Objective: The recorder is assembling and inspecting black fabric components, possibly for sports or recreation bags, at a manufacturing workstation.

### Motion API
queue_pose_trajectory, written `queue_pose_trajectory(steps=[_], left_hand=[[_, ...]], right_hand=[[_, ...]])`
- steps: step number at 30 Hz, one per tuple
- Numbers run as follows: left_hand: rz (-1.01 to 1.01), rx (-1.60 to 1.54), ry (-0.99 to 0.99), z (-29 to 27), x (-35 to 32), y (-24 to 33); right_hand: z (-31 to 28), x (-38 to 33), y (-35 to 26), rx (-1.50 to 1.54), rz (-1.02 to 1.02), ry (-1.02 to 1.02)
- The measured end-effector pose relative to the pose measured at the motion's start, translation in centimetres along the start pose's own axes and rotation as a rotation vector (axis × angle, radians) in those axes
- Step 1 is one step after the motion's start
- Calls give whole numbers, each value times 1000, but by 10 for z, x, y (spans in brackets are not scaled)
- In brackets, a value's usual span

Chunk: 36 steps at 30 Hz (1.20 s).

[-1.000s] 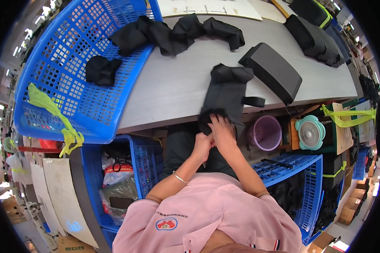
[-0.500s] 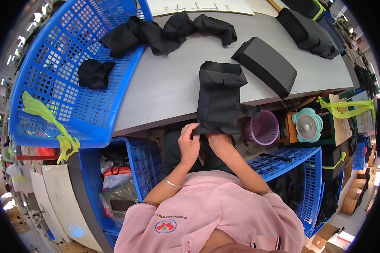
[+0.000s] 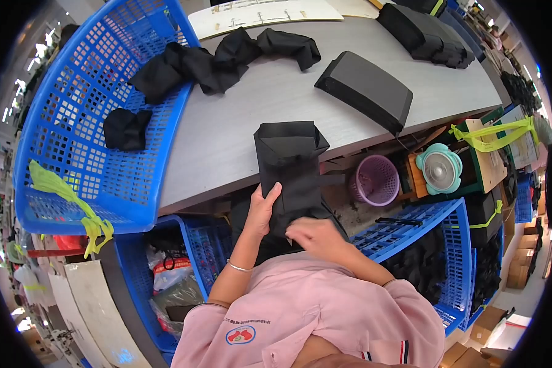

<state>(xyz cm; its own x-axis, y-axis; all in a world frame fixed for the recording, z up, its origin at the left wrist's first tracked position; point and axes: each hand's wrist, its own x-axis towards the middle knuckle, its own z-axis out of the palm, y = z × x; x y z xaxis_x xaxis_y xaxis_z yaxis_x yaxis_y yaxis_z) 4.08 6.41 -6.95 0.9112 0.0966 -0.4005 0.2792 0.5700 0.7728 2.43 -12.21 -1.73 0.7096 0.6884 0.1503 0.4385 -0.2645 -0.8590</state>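
Note:
A black fabric bag [image 3: 288,162] hangs over the front edge of the grey table [image 3: 239,129], its upper part lying on the tabletop. My left hand [image 3: 262,211] grips its left edge below the table edge. My right hand [image 3: 313,236] presses on the bag's lower part, close to my body, fingers curled on the cloth.
A big blue basket [image 3: 80,141] at the left holds black cloth pieces [image 3: 126,127], and more spill onto the table [image 3: 221,58]. A black folded case [image 3: 365,89] lies at the right. Under the table are blue crates [image 3: 423,245], a purple basket [image 3: 374,181] and a small fan [image 3: 440,172].
The bag has been drawn toward me over the table edge. My hands have dropped lower and moved apart, left on the bag's edge, right on its lower end.

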Motion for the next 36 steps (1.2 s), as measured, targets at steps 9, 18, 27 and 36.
queue_pose_trajectory(steps=[9, 18, 27, 36], left_hand=[[-2, 87, -158, -1, -22, -3], [0, -151, -234, -7, -16, -5], [168, 280, -90, 2, -12, 8], [31, -6, -404, 0, -3, -7]], right_hand=[[-72, 25, 32, 205, 603, 233], [-44, 15, 49, 1173, 451, 227], [-56, 12, 49, 218, 413, 217], [-36, 13, 66, 1279, 437, 169]])
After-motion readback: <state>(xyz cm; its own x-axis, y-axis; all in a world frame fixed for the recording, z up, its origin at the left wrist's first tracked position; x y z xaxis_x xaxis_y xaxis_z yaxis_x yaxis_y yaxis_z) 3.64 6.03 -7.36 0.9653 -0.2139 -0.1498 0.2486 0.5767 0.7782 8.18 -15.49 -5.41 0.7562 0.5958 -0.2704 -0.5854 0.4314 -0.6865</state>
